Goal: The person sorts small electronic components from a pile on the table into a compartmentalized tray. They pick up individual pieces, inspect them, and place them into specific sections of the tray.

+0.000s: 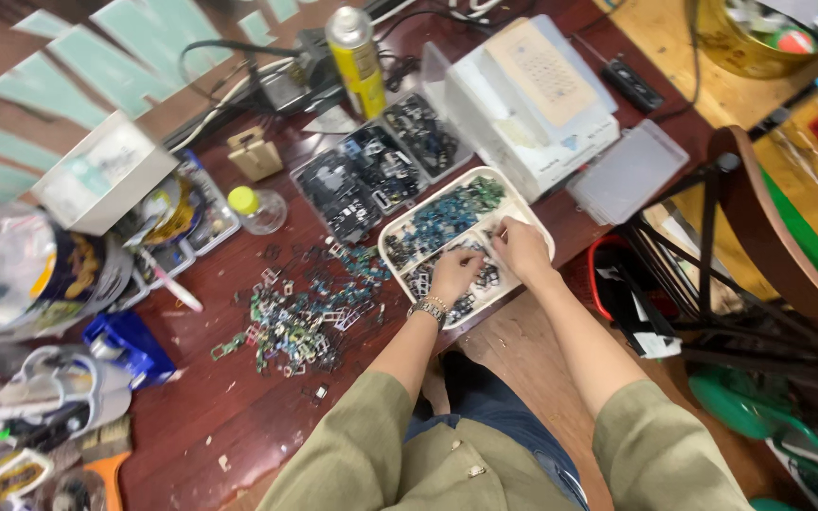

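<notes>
A white divided tray (pixel 534 225) filled with small dark and blue-green electronic parts lies at the near edge of a dark red wooden table. My left hand (pixel 454 273), with a watch at the wrist, rests on the parts in the tray's near compartment, fingers bent down into them. My right hand (pixel 521 248) is just beside it, fingers curled over the same parts. Whether either hand has pinched a part is hidden. A loose heap of small parts (pixel 300 317) is spread on the table left of the tray.
Clear plastic boxes of dark parts (pixel 371 175) lie behind the tray, with a yellow spray can (pixel 355 57), white cartons (pixel 532 104), a clear lid (pixel 629 172) and a small yellow-capped bottle (pixel 257 208). Clutter fills the left side. A chair (pixel 778 237) stands at right.
</notes>
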